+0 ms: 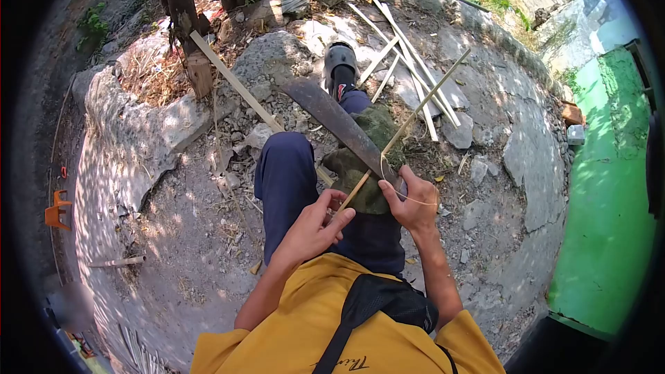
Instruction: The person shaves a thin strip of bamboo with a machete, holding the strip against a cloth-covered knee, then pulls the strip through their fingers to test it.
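Your mustard-yellow T-shirt with black script lettering [277, 346] is nearest the camera, crossed by a black mesh-faced strap bag [395, 301]. Your legs, in dark navy trousers [285, 173], extend forward over the grey, cracked concrete ground [173, 221].

Left hand [317, 228]: thumb and forefinger are closed in a pinch on the near end of a thin tan wooden strip [429, 102]; the remaining fingers curl loosely.

Right hand [415, 201]: fingers are wrapped around the near end of a long, dark, curved metal blade [332, 114], thumb laid along it. The handle is hidden; you cannot tell whether these fingers also touch the strip.

The strip lies above your right leg, angled toward the far right corner of the ground. The blade crosses over it and hides a short middle section. A fine, pale curled shaving [426, 203] arcs across your right hand. Beneath the blade, a mottled green cloth [374, 202] covers your right thigh.

Toward the far edge of the ground, several flat, pale wooden slats [415, 61] lie crossed beside your grey shoe [341, 57]. One long, pale slat [239, 86] slopes from a sawn wooden stump [200, 76] to your left knee. An orange plastic stool [58, 210] sits past the left edge; a bright green wall [596, 201] borders the right edge.
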The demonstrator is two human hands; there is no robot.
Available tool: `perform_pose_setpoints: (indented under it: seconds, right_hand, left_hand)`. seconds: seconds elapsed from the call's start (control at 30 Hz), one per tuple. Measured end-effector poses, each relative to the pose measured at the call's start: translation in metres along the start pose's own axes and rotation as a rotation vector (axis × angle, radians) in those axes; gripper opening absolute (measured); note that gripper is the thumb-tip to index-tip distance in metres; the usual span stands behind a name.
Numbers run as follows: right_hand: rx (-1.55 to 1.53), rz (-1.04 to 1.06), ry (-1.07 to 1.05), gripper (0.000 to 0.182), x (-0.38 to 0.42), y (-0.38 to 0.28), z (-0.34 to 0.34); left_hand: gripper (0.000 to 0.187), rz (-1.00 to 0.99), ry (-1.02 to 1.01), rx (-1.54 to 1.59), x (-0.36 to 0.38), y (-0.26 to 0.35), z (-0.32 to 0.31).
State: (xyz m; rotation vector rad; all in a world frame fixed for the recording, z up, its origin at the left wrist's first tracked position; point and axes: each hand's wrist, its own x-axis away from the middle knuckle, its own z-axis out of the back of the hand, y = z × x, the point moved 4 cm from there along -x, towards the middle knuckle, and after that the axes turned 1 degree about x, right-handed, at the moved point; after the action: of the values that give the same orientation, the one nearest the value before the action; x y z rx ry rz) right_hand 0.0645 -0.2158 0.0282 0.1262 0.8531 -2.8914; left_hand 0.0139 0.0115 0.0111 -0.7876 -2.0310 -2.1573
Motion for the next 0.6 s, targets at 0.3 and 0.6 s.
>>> perform_pose_setpoints:
  seconds: [0.3,0.6]
  right_hand:
    - [0.013,0.016,-0.012,0.049,-0.002,0.002,0.001]
    - [0.029,0.015,-0.016,0.053,0.000,0.005,-0.003]
  left_hand:
    - [0.040,-0.044,0.012,-0.018,-0.022,-0.013,-0.026]
    - [0.036,-0.121,0.049,-0.144,0.001,-0.021,-0.014]
